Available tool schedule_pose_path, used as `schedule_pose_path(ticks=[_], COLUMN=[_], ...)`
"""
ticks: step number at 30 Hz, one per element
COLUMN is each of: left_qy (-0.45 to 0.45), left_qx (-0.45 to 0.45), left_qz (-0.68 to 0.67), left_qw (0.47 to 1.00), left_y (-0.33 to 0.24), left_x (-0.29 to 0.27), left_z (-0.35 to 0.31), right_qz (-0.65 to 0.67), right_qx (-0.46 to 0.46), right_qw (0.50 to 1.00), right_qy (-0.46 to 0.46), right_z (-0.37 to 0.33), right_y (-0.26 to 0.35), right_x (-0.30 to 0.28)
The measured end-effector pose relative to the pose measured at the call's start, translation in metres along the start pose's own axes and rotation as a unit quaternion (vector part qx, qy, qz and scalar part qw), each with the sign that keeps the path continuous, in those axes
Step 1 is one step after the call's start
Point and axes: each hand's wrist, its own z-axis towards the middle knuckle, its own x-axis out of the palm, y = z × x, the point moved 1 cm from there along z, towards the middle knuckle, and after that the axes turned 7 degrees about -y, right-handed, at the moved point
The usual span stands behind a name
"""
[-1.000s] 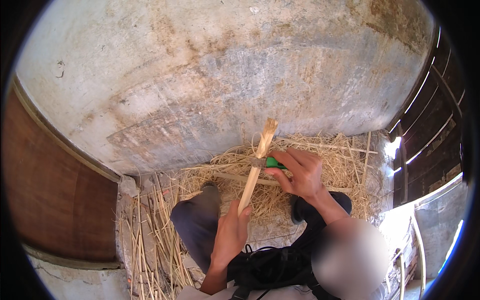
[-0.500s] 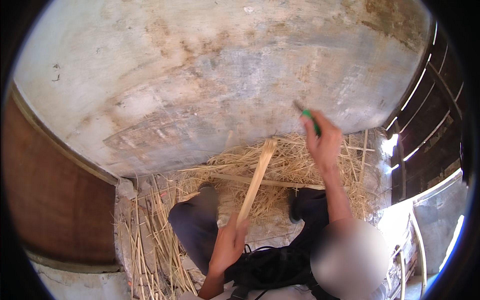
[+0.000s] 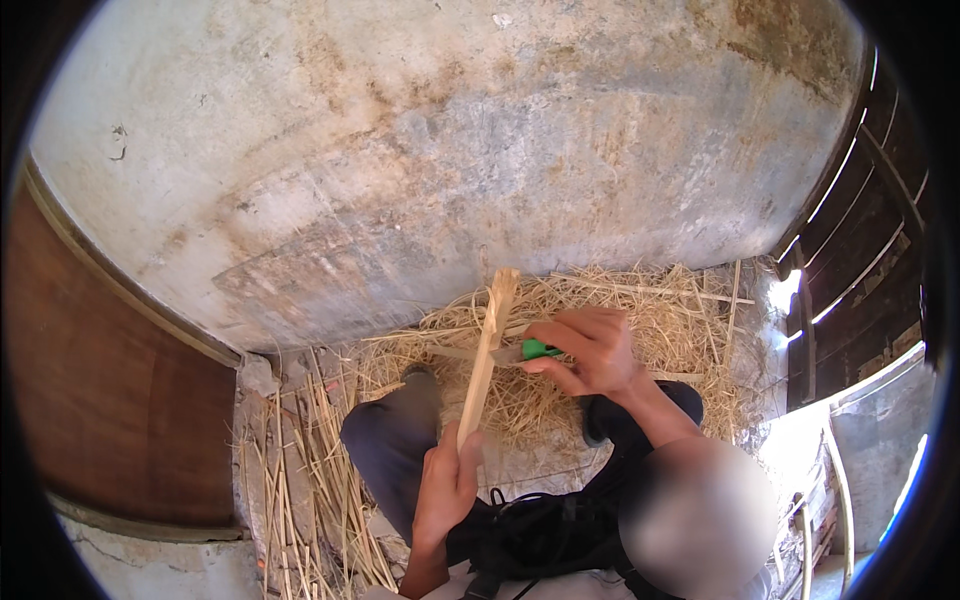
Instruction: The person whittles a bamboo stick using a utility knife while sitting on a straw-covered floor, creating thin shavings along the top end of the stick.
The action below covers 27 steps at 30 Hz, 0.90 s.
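Note:
My left hand [image 3: 447,488] is closed around the lower end of a pale, flat bamboo or wood strip [image 3: 483,375], which slants upward and away from me. A curled sliver shows near its far end. In my right hand [image 3: 597,352] is a knife with a green handle [image 3: 540,348], fingers wrapped round it. The knife's blade meets the strip at about the middle of its length, pointing left across it. Both hands are over the space between my bent knees.
Thin curly shavings [image 3: 665,325] are heaped on the floor against the stained plaster wall [image 3: 520,160]. Long narrow strips [image 3: 300,480] lie on the left, beside a brown panel [image 3: 120,370]. Dark slatted boards [image 3: 870,250] stand at the right.
My right hand has come down and left with the knife, from raised clear of the strip to blade against it. The strip's far end has shifted slightly left.

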Motion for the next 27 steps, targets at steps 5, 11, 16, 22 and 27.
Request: schedule_pose_path(ticks=[5, 11, 16, 22, 27], left_qy=[0.008, 0.020, 0.019, 0.014, 0.010], left_qx=[0.026, 0.016, 0.011, 0.020, 0.017], left_qz=[-0.004, 0.002, 0.001, 0.006, 0.020], left_qw=[1.000, 1.000, 1.000, 1.000, 1.000], left_y=[-0.005, -0.008, -0.013, -0.014, -0.017], left_x=[0.000, 0.001, 0.002, 0.003, 0.002], left_z=[0.000, -0.001, -0.001, 0.000, 0.001], right_qz=[-0.019, -0.044, -0.058, -0.051, -0.066], right_qx=[0.017, 0.033, 0.032, 0.013, 0.023], right_qw=[0.999, 0.998, 0.998, 0.999, 0.998], right_qy=[0.030, -0.010, 0.017, -0.001, -0.005], right_z=[-0.004, -0.004, -0.001, -0.003, 0.001], right_y=[0.004, 0.001, 0.001, 0.002, 0.006], right_x=[0.009, 0.011, 0.005, 0.009, 0.009])
